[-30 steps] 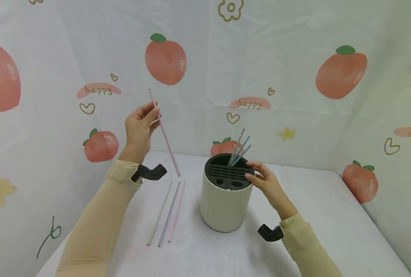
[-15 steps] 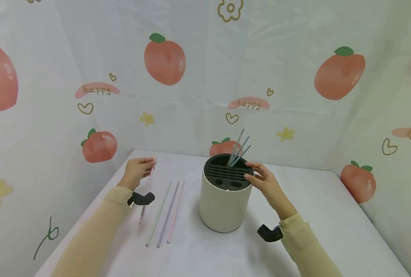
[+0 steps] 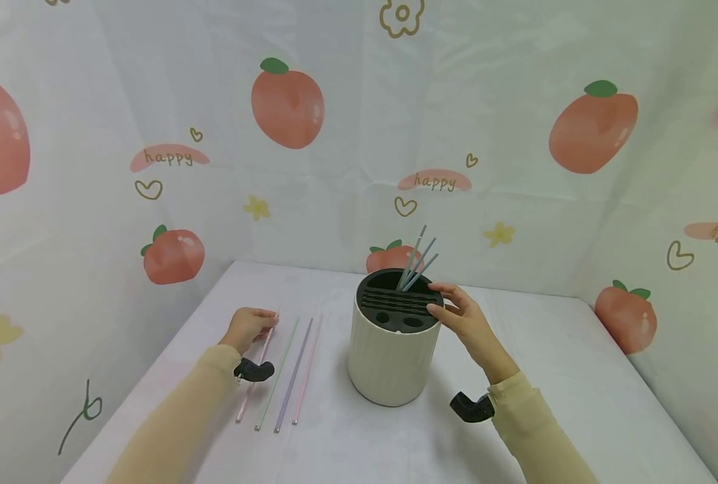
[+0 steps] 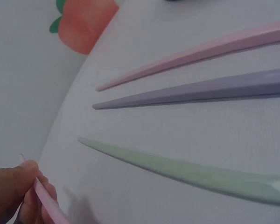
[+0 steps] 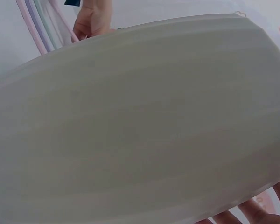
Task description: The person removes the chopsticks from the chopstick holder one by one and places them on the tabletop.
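Observation:
My left hand (image 3: 249, 328) pinches a pink chopstick (image 3: 244, 403) near its thin far end, low over the table's left side. The left wrist view shows thumb and fingers around that thin end. Just right of it lie a green chopstick (image 3: 277, 373), a purple chopstick (image 3: 292, 376) and a second pink chopstick (image 3: 308, 370), roughly side by side. My right hand (image 3: 468, 323) holds the right side of a cream ribbed utensil holder (image 3: 392, 363), thumb and fingers at its rim. Several pale chopsticks (image 3: 421, 263) lean in the rear opening of its black insert (image 3: 395, 302).
White cloth covers the table (image 3: 552, 376). A white curtain (image 3: 347, 101) printed with peaches stands behind it and at both sides. Black wrist devices (image 3: 472, 407) stick out from both sleeves.
My left hand has come down from the air to the table with the pink chopstick, which now lies left of the green one. My right hand and the utensil holder have stayed put.

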Demonstrator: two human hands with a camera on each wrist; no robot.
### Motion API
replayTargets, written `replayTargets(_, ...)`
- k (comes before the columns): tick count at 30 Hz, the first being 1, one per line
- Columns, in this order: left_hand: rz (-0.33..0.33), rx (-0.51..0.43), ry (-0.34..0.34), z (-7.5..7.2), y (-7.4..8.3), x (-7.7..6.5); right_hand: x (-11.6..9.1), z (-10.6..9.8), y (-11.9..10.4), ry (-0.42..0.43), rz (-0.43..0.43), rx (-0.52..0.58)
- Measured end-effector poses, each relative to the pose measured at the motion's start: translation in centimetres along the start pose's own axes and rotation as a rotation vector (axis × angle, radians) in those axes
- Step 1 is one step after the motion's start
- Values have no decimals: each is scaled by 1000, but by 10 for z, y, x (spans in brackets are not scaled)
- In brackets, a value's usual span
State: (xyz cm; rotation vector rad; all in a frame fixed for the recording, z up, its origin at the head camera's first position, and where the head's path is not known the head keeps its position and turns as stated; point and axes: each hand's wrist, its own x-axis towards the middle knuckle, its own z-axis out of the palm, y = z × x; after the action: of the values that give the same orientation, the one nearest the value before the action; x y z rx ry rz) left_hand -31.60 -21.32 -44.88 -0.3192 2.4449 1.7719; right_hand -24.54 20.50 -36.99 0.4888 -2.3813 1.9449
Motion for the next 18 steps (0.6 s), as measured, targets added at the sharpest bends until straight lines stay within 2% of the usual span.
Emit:
replayTargets(5, -12, 43, 9, 7, -7, -1, 0, 1, 0, -1, -5, 6)
replayTargets(10, 13, 81, -2, 10, -13, 1, 0, 0, 0, 1, 2, 2)
replayTargets(18, 46, 194, 12, 15, -13, 1, 0, 0, -1, 0, -8, -5)
